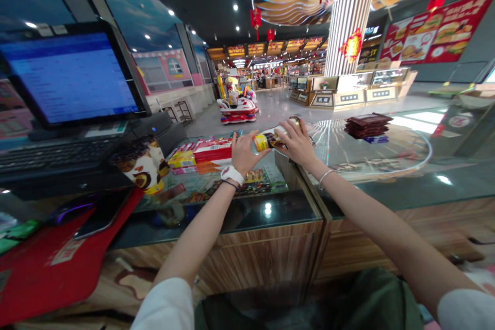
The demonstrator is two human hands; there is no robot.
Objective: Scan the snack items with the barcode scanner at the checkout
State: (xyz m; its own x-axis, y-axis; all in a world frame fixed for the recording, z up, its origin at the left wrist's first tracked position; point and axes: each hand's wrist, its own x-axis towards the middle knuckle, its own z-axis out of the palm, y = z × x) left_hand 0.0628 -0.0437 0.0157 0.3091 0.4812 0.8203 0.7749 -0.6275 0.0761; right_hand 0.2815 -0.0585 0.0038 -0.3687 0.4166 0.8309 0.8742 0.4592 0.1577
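Both my hands grip a yellow, white and brown snack packet (266,139) above the glass counter, holding it level and slightly tilted. At its left end is my left hand (246,152), fingers and thumb closed around the yellow part. My right hand (297,143) wraps over the other end, covering much of the print there. Similar packets (145,167) stand upright beside the monitor. Just left of my left hand lie stacked red and yellow boxes (207,153) on the counter.
A monitor (73,77) and black keyboard (65,157) occupy the left side. A phone (102,214) lies on a red mat (77,273). To the right, dark red packets (367,126) are piled on the glass top (402,165). A kiddie ride (237,105) stands beyond.
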